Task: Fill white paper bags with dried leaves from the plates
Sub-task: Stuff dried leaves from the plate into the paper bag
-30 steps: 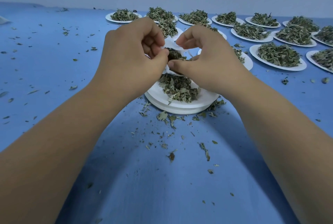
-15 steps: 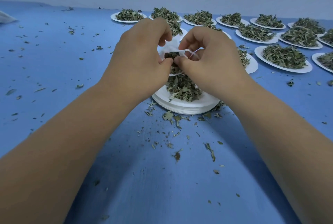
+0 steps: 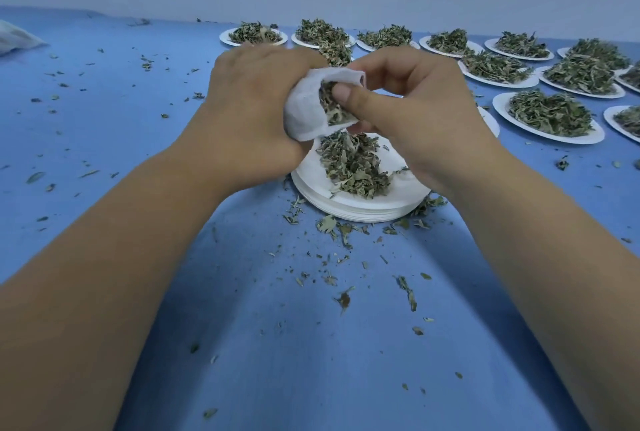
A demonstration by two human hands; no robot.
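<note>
The white paper bag (image 3: 304, 108), half hidden between both hands a moment ago, now tips its mouth rightward above the near stack of plates (image 3: 363, 212). The left hand (image 3: 256, 105) clamps round it. The right hand (image 3: 415, 108) pinches the rim, its thumb pressing leaves (image 3: 330, 105) in, so filling looks underway. One bag, one near stack, and eleven heaped plates (image 3: 500, 108) far right.

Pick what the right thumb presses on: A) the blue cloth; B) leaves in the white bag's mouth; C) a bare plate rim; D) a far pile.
B: the right hand pushes its thumb into the leaves at the mouth of the white bag, which the left hand grips.
</note>
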